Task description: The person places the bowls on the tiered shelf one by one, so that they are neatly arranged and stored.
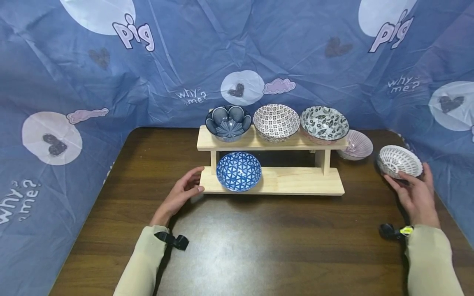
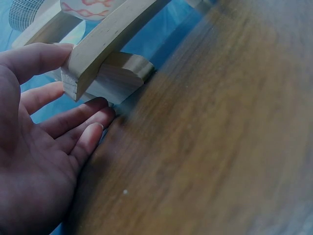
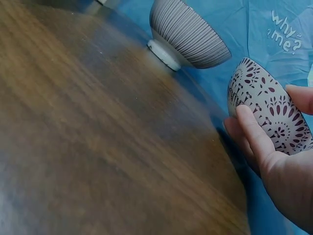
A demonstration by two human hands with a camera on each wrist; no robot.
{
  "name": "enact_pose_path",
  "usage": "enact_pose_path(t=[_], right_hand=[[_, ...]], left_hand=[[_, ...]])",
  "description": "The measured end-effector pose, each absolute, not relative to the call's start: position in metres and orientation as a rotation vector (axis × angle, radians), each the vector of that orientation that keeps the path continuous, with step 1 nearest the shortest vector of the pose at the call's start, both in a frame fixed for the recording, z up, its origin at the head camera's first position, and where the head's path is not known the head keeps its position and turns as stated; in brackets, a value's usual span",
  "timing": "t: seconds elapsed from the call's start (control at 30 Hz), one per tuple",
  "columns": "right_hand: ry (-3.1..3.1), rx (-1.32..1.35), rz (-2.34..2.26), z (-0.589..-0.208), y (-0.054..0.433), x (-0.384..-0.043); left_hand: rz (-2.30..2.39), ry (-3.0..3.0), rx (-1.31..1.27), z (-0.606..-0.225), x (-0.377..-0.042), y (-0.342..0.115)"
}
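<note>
My left hand (image 1: 180, 194) grips the left end of a two-tier wooden stand (image 1: 301, 181), thumb at the front edge of the lower board and fingers behind. In the left wrist view the thumb and index fingertip touch the board's end (image 2: 78, 76); the other fingers hang loose below it. At the far right, my right hand (image 1: 417, 196) holds a small white bowl (image 1: 400, 161) with a dark patterned inside. In the right wrist view this bowl (image 3: 269, 107) shows dark red petal marks outside, is tilted, and has thumb and fingers around it.
On the upper board stand a dark blue bowl (image 1: 228, 123), a brown-patterned bowl (image 1: 276, 122) and a leafy bowl (image 1: 324, 123). A blue triangle-patterned bowl (image 1: 238, 172) sits on the lower board's left. Behind the stand's right end, a pale purple striped bowl (image 1: 356, 145) rests on the table (image 1: 259, 238).
</note>
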State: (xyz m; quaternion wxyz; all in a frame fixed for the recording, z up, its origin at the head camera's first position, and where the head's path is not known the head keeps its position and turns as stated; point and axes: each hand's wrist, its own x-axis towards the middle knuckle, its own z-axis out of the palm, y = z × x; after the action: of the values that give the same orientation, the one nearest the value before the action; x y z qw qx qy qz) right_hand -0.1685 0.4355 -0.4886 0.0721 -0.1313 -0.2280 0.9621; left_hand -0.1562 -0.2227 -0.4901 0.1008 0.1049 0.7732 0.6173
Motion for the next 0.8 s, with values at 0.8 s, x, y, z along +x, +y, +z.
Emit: enact_pose_path(t=[0.8], right_hand=[[-0.701,-0.119,3.010,-0.476,0.421,-0.133]], left_hand=[[1.823,2.297,0.310,-0.490,-0.156,-0.223]])
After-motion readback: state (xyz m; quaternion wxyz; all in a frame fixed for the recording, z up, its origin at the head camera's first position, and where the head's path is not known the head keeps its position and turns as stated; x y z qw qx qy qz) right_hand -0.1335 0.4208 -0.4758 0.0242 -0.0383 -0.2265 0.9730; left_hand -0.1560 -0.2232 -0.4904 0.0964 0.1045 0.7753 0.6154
